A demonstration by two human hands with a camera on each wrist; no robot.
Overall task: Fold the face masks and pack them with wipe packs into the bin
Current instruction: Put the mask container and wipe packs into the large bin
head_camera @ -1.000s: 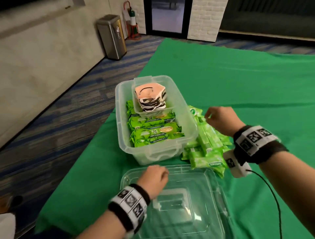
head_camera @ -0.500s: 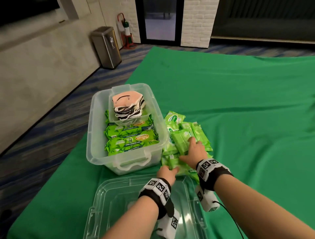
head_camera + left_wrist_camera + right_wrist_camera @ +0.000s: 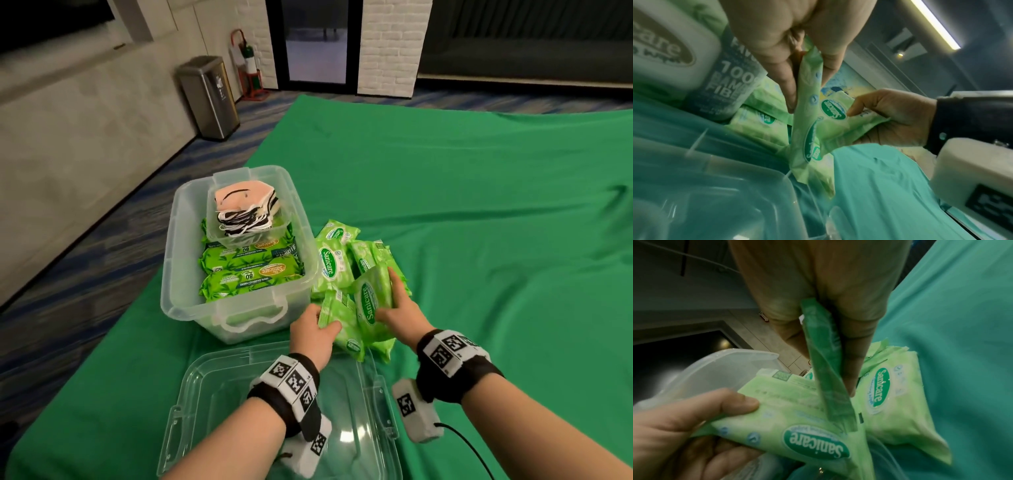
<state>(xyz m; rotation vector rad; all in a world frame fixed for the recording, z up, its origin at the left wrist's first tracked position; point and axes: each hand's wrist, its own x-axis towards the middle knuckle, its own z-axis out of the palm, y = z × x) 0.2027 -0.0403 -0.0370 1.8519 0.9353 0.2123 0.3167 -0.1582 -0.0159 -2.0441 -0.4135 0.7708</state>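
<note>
We've got two light-green wipe packs up off the pile, one in each hand. The left hand (image 3: 313,330) pinches the left pack (image 3: 329,313) between thumb and fingers, and the left wrist view shows that grip clearly. The right hand (image 3: 399,305) has its fingers curled round the right pack (image 3: 371,298), thumb on the printed face. The two packs touch each other, tilted up on edge, just beside the bin's right wall.

Under and behind them lies the loose pile of small wipe packs (image 3: 337,253) on the green cloth (image 3: 479,205), hard against the clear bin (image 3: 178,274). Inside the bin we see the larger dark-green wipe packs (image 3: 251,270) lying flat in rows, and on top of them, at the far end, a small clear tray (image 3: 246,236) holding the stack of folded face masks (image 3: 243,210), a peach one uppermost with black and white ones below.

Nearer us, the clear lid (image 3: 219,404) lies flat on the cloth, and both forearms reach over it. Both wrists wear black bands with square printed markers.

Off to the left, on the patterned floor by the wall, stands a steel waste bin (image 3: 209,97), and a fire extinguisher (image 3: 248,63) beyond it.
</note>
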